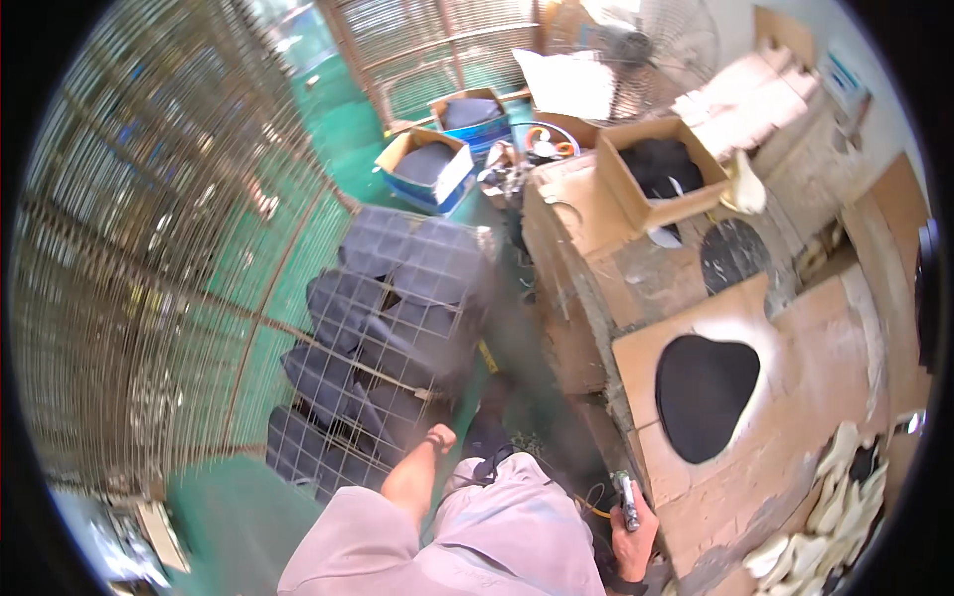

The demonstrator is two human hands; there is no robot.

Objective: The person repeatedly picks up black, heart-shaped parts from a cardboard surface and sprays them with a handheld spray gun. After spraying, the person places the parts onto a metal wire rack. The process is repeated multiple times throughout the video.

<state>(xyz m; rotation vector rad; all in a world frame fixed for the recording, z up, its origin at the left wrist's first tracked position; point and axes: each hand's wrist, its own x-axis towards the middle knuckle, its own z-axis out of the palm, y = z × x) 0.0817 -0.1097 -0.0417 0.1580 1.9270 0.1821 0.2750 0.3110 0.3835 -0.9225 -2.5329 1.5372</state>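
In my right hand (634, 544), low by the table's near edge, is a small silver spray gun (627, 500) with an orange hose behind it. My left hand (442, 437) is curled closed beside the wire rack (425, 394); what its fingers hold, if anything, is hidden. Several dark grey sheet pieces (422, 260) lie in rows on that rack. On the table, a black rounded pad (704, 397) rests flat on a sheet of brown cardboard (651, 370), with a pale, whitish patch around its right side.
An open carton (636, 204) of black pieces stands on the table's far end, near a fan (636, 48). Cream-coloured pieces (825, 517) are heaped at the near right. Two blue boxes (427, 184) sit beyond the rack. Tall wire racks (129, 268) line the left.
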